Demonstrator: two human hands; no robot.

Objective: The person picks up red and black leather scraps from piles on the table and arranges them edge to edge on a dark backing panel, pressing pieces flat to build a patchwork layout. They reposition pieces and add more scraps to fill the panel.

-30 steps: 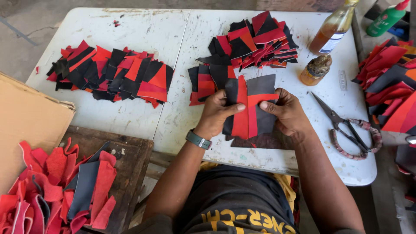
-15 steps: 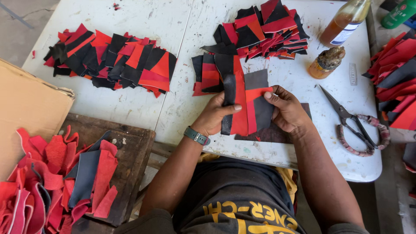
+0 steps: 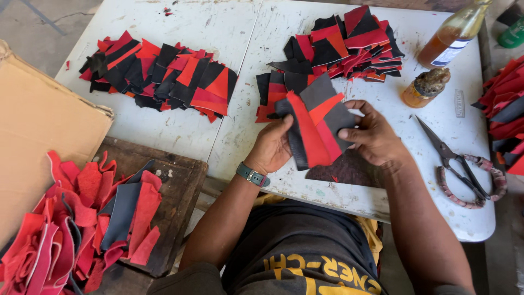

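Red-and-black leather pieces (image 3: 315, 128) held up between left hand (image 3: 271, 148) and right hand (image 3: 373, 136)

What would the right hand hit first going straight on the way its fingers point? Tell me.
The right hand points left and already grips the red and black piece. Beyond that it would probably meet the left hand holding the other edge, though depth is unclear.

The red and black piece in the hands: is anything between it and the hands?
Nothing visible does. The left hand and the right hand both grip the red and black piece directly, holding it above the white table.
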